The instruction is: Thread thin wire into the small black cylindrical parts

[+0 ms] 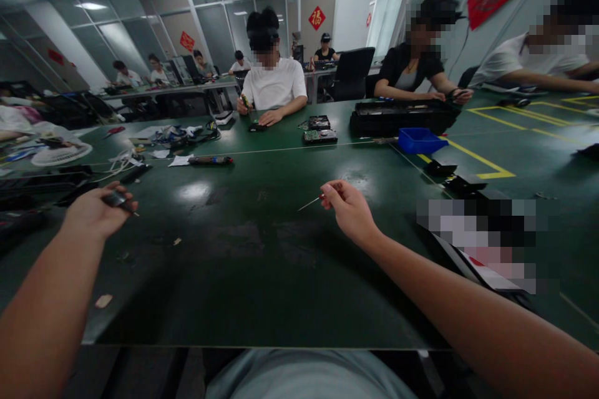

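Note:
At the left side of the green table, my left hand (100, 212) is closed around a small dark tool (118, 201); a thin tip pokes out past the fingers, and its exact kind is unclear. My right hand (349, 209) pinches a slim screwdriver (309, 203) between thumb and fingers, right of the middle. The long, thin metal shaft points left and slightly down, above the tabletop, with a bit of red near the grip. The rest of its handle is hidden by my fingers. The two hands are well apart.
A power screwdriver (210, 161), hard drives (320, 136), a blue bin (421, 141) and a long black case (405, 117) lie farther back. Cables (124, 163) clutter the left. A co-worker (274, 84) sits opposite; another person (421, 56) works at the right.

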`<state>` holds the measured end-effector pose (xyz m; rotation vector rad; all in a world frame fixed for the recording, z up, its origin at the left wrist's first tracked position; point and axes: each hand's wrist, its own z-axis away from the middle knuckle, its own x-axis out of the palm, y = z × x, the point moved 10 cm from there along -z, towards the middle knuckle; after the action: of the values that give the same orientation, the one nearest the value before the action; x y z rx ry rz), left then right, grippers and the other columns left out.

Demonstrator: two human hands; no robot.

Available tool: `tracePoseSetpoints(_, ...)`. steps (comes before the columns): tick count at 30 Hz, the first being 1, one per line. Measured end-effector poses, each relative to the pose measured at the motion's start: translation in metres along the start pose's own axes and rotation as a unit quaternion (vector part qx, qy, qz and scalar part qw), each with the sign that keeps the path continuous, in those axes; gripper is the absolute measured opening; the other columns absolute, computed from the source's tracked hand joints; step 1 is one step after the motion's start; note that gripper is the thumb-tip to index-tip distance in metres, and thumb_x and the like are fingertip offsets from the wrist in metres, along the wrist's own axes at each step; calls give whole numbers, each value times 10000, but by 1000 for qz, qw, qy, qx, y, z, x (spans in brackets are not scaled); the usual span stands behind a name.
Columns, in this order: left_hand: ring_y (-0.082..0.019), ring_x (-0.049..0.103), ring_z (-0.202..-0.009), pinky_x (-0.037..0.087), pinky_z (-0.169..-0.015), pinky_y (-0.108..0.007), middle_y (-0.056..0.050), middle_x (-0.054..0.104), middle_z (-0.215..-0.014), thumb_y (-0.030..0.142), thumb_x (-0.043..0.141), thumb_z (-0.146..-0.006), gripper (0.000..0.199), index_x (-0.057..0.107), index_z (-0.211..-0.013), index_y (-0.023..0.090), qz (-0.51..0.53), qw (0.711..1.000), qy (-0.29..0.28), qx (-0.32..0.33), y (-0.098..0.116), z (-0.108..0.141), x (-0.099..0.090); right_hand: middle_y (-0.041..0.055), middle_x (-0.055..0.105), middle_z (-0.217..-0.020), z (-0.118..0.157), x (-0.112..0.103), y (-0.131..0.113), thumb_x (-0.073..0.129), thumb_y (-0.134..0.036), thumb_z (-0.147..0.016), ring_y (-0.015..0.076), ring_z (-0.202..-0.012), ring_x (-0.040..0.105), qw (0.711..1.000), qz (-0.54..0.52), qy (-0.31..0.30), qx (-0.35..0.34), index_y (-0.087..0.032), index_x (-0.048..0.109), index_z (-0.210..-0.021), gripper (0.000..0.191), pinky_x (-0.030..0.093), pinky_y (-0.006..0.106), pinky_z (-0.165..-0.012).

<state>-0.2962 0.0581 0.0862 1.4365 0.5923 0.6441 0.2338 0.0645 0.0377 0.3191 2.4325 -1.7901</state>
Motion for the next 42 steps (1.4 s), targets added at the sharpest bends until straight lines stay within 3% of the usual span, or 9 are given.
tracePoseSetpoints(5, -140, 493, -636, 429, -643, -295, -11, 531, -700, 4, 449, -763, 214, 571, -886, 129, 100, 981, -155, -61, -19, 41, 89, 16, 637, -732, 0, 0, 0, 533, -447, -930, 170, -677, 605, 1000, -2, -1, -1, -204, 614, -889, 259, 477, 338, -677)
tracePoseSetpoints(10, -161, 521, -647, 438, -585, -295, -31, 553, -753, 87, 496, -702, 281, 618, -952, 124, 127, 947, -280, -89, -23, 109, 169, 14, 636, -741, 0, 1, 2, 542, -450, -926, 167, -681, 605, 1000, -11, 0, -2, -209, 613, -881, 255, 483, 335, -681)
tracePoseSetpoints(15, -125, 567, -752, 421, -641, -234, -9, 597, -890, -45, 575, -554, 537, 597, -1049, 161, 76, 913, -398, -44, -35, 178, 223, 14, 635, -729, 1, 1, 0, 535, -458, -934, 168, -680, 606, 1000, 1, 0, 7, -208, 618, -888, 267, 482, 333, -680)
tracePoseSetpoints(17, -129, 584, -805, 438, -715, -242, -20, 621, -935, -63, 595, -575, 532, 592, -1057, 162, 21, 904, -428, -13, -49, 196, 237, 12, 633, -717, 1, 1, 0, 537, -450, -934, 167, -670, 605, 1000, 12, -2, 12, -206, 619, -886, 262, 477, 329, -671)
tracePoseSetpoints(21, -185, 614, -967, 451, -914, -338, -71, 667, -1070, 58, 664, -742, 359, 613, -1079, 170, -116, 874, -464, 90, -74, 219, 254, 6, 630, -710, 1, 0, 0, 545, -430, -928, 166, -658, 599, 1000, 15, 1, 8, -204, 620, -882, 243, 468, 322, -652)
tracePoseSetpoints(27, -234, 614, -1136, 441, -1033, -411, -62, 667, -1225, 143, 675, -831, 376, 648, -1195, 229, -212, 806, -485, 265, -72, 243, 255, -19, 591, -633, 4, 1, -3, 547, -420, -929, 164, -628, 584, 999, 30, -10, 12, -212, 622, -825, 244, 444, 318, -641)
tracePoseSetpoints(31, -252, 615, -1174, 456, -1047, -436, -77, 656, -1283, 146, 697, -827, 504, 599, -1313, 238, -226, 815, -460, 269, -77, 236, 250, -19, 577, -606, 7, 0, -10, 550, -446, -929, 161, -605, 576, 1000, 16, -7, -2, -214, 619, -792, 278, 441, 313, -620)
tracePoseSetpoints(37, -246, 614, -1189, 426, -1091, -444, -62, 689, -1238, 156, 718, -824, 381, 682, -1197, 230, -237, 788, -464, 327, -76, 234, 253, 3, 632, -684, 8, -4, -20, 565, -416, -918, 165, -650, 613, 998, -39, 16, -46, -209, 629, -880, 221, 486, 317, -643)
tracePoseSetpoints(42, -244, 600, -1226, 412, -1106, -450, -67, 671, -1291, 164, 703, -844, 419, 653, -1256, 221, -238, 797, -453, 321, -77, 230, 253, 13, 655, -725, 9, -3, -21, 570, -403, -921, 165, -677, 636, 998, -38, 18, -52, -208, 629, -897, 205, 510, 321, -661)
